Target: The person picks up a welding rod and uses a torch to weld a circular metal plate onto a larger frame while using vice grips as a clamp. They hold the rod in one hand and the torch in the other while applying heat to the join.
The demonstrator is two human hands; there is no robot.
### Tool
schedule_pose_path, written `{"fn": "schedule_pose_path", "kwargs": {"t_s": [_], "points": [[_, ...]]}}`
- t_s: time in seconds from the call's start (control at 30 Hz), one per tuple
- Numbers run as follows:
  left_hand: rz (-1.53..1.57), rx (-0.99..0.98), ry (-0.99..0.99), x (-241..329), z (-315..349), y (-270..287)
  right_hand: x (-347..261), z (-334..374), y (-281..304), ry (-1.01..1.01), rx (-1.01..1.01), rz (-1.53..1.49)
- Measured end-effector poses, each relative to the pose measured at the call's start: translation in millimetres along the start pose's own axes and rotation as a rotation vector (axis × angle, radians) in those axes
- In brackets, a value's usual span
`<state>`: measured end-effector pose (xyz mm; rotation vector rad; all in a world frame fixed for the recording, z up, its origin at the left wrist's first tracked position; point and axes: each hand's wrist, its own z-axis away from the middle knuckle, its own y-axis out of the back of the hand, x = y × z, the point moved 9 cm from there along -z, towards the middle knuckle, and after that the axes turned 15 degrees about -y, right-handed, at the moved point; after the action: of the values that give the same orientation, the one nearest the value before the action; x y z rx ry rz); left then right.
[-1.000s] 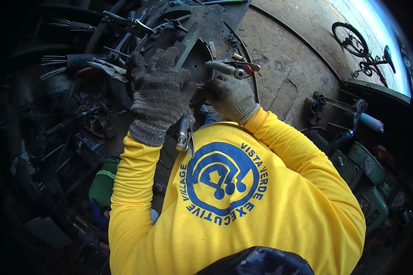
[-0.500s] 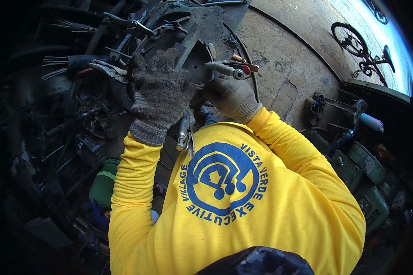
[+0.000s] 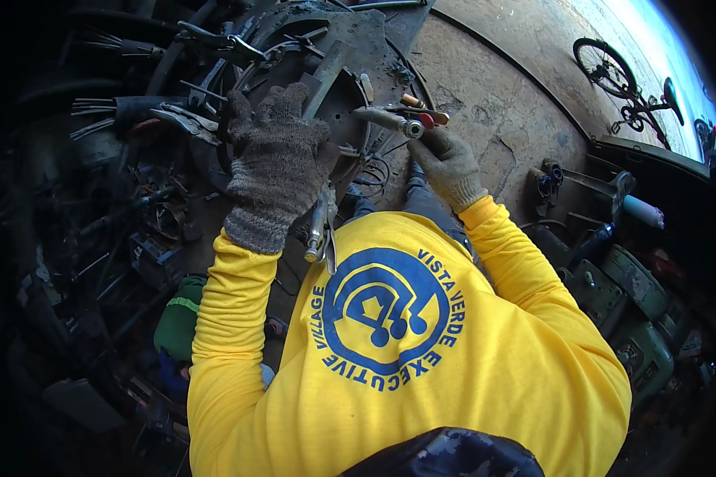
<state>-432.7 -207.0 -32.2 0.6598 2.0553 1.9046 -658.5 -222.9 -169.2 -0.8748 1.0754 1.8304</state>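
Note:
My left hand (image 3: 281, 163), in a dark grey knit glove, lies over a dark round metal plate (image 3: 344, 119), fingers apart. Its palm hides what is under it. A flat steel bar (image 3: 326, 79) slants away beyond its fingertips. Below its thumb side hang silver locking pliers (image 3: 318, 229). My right hand (image 3: 451, 168), in a paler glove, is to the right, its fingers closed beside a torch-like metal tool (image 3: 412, 127) with a red knob. A thin wire-like line shows near those fingertips; what they hold, if anything, I cannot make out.
Another pair of locking pliers (image 3: 187, 121) and bundles of rods (image 3: 95, 115) are at the left. Loops of thin wire (image 3: 374, 175) hang between my hands. Green machines (image 3: 644, 362) stand at the lower right, a bicycle (image 3: 632, 91) far right. A green-clad figure or object (image 3: 179, 322) is lower left.
My right hand has moved right, away from my left hand and the plate, uncovering the wire loops and my trouser legs. My left hand has stayed in place.

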Motion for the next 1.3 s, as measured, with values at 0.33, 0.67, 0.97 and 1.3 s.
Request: {"fn": "schedule_pose_path", "kwargs": {"t_s": [0.33, 0.67, 0.97, 1.3], "points": [[-0.048, -0.051, -0.002, 3, -4, 4, -70, 19, -51, 0.482, -0.030, 0.319], [-0.030, -0.054, 0.006, 2, -3, 4, -72, 15, -66, 0.427, 0.003, 0.447], [-0.003, -0.012, -0.015, 0, 0, 0, -66, 13, -68, 0.461, 0.014, 0.425], [-0.046, -0.011, -0.063, -1, -3, 2, -70, 15, -66, 0.386, -0.026, 0.423]]}}
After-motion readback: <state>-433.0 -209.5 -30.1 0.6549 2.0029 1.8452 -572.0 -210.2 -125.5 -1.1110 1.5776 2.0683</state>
